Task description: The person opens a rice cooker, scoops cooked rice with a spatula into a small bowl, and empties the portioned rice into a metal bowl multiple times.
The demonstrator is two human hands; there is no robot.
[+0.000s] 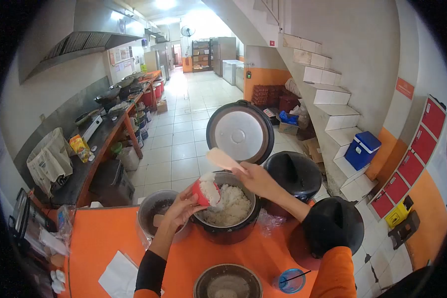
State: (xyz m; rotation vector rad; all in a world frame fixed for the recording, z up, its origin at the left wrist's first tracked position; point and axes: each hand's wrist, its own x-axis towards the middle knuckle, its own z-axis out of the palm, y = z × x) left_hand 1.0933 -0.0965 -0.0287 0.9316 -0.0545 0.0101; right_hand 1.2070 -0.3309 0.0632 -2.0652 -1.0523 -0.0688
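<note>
My left hand holds a small red bowl filled with white rice, tilted over the left side of an open rice cooker. My right hand grips a pale rice paddle by its handle, its blade above the bowl. Cooked rice lies inside the cooker, whose round lid stands raised behind it. To the left of the cooker, a metal pot contains something dark and a flat utensil.
Two dark lidded cookers stand at the right. On the orange table are white paper, a round pan and a blue cup with a straw. Stairs rise at the right, with a blue cooler.
</note>
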